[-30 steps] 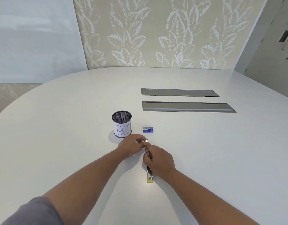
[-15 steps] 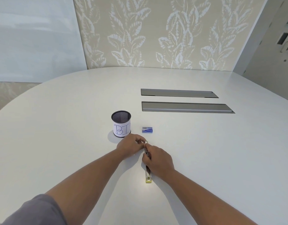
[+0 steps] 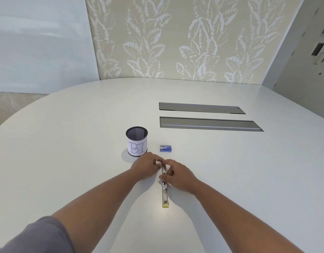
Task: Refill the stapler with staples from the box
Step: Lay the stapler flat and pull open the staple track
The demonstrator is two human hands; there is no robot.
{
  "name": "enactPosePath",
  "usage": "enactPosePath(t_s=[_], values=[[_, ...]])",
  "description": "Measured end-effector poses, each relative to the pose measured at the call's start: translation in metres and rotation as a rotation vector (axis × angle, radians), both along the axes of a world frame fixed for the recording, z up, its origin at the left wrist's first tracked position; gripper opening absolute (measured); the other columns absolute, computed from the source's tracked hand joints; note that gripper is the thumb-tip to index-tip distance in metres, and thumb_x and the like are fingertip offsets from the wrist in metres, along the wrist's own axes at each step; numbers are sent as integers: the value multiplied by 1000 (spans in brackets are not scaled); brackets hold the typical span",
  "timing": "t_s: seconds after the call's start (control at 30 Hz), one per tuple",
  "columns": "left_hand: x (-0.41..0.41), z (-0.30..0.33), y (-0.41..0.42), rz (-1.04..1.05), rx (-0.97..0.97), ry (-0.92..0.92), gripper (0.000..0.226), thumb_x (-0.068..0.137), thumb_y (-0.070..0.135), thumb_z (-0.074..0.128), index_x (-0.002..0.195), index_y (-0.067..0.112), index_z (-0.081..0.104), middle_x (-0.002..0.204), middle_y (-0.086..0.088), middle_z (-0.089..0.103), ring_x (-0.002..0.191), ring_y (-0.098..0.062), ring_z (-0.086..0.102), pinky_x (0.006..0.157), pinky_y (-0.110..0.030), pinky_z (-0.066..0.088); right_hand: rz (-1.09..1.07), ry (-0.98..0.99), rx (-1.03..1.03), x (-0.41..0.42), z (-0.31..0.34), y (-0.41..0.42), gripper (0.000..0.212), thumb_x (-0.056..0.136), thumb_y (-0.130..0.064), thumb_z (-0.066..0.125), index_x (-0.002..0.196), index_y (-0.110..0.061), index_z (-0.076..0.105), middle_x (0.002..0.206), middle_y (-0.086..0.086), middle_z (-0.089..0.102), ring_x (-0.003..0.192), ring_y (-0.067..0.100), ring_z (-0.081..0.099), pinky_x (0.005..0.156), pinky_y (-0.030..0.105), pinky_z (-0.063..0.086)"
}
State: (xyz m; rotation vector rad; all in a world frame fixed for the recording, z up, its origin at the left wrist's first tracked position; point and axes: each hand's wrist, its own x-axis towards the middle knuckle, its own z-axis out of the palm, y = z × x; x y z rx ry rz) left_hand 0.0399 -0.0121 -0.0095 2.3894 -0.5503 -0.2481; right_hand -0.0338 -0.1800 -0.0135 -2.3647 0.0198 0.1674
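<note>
The opened stapler (image 3: 165, 187) is laid long-ways on the worktop (image 3: 66, 143), pointing away, with its far end pinched by the left hand (image 3: 145, 168) and right hand (image 3: 177, 177), while the staple box (image 3: 165, 148) is just beyond, nearer the right hand.

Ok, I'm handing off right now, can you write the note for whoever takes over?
Left hand: fingertips pinched at the far end of the stapler; whether a staple strip is in that grip is too small to tell.
Right hand: thumb and fingers grip the stapler's middle, steadying it on the table.
Stapler: lies flat and lengthwise, opened out, yellow end toward the person.
Box: beyond the hands, right of the mesh cup marked BI, looks closed.
Done: stapler opened.
Left: seat staples in the channel if not already in, then close the stapler.
</note>
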Motion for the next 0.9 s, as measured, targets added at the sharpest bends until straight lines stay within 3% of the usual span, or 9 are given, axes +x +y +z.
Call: enactPosePath(t_s=[0.17,0.3,0.5,0.63,0.7,0.83,0.9], values=[[2,-1,0,10,-9,-1,21,87,25,68,98,40,77,70,9,58,64,-7,54,66,-28,48,-30,-3,97,3,-4,-1,49,80,-37,81,123,-36,58,60,-18,59,61,5,53,67,33,43],[2,-1,-1,19,5,7,22,88,27,68,106,37,76,95,3,70,88,-15,66,78,-32,53,-71,-15,127,1,-6,1,44,77,-35,83,116,-35,62,72,-12,64,70,8,59,75,38,51],[4,-5,-2,13,21,-9,25,90,27,67,112,34,74,99,4,71,88,-14,64,80,-31,53,-126,-67,124,-5,-10,4,33,75,-37,83,103,-36,64,77,-15,63,64,1,53,70,32,45],[6,-8,-2,14,32,-26,25,89,28,66,112,35,74,87,8,67,78,-11,60,78,-31,54,-172,-137,95,-11,-11,7,37,72,-41,81,101,-43,59,88,-24,61,67,0,53,67,27,42],[5,-8,-1,17,39,-28,25,90,29,66,112,36,74,82,11,64,77,-9,60,74,-28,52,-189,-174,80,-15,-15,10,35,73,-42,79,100,-45,57,79,-31,60,66,0,55,65,25,39],[3,-6,-2,15,34,-37,26,91,28,65,114,35,74,92,11,69,81,-9,62,74,-27,52,-176,-240,57,-21,-20,15,27,76,-41,72,95,-42,53,71,-17,63,62,6,56,62,28,44],[2,-6,-2,15,22,-44,25,91,26,65,113,34,75,76,15,61,68,-2,56,63,-22,44,-159,-268,81,-21,-20,16,33,77,-35,73,96,-45,47,82,-18,64,63,7,57,64,29,47]])
